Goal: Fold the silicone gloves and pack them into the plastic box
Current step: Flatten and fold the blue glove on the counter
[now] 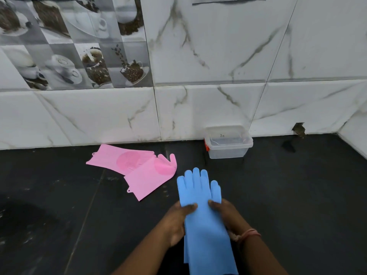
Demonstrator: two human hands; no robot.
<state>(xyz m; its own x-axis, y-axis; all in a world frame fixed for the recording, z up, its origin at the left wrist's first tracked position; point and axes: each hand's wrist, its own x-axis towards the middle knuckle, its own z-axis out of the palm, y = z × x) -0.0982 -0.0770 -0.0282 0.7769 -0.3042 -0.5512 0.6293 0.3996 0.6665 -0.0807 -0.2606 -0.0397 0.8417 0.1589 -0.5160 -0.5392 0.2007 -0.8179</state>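
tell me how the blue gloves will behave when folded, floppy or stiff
Probably floppy: the blue gloves lie flat and thin between the left hand and right hand. Being silicone, they may spring back open unless pressed.

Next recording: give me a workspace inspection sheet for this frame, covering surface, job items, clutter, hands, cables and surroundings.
Surface: dark counter, with pale smudges and specks.
Job's things: blue silicone gloves held flat, fingers pointing toward the wall, apparently two stacked; two pink silicone gloves lie overlapping on the counter, scrubber sides up, unfolded; clear plastic box sits open and empty against the wall, orange clasp on its left side.
Clutter: nothing seen.
Hands: left hand grips the blue gloves' left edge; right hand grips the right edge; a thread band on the right wrist.
Cables: nothing seen.
Surroundings: white marble-pattern wall tiles, coffee-print tiles upper left, a small hole in the wall at counter level.
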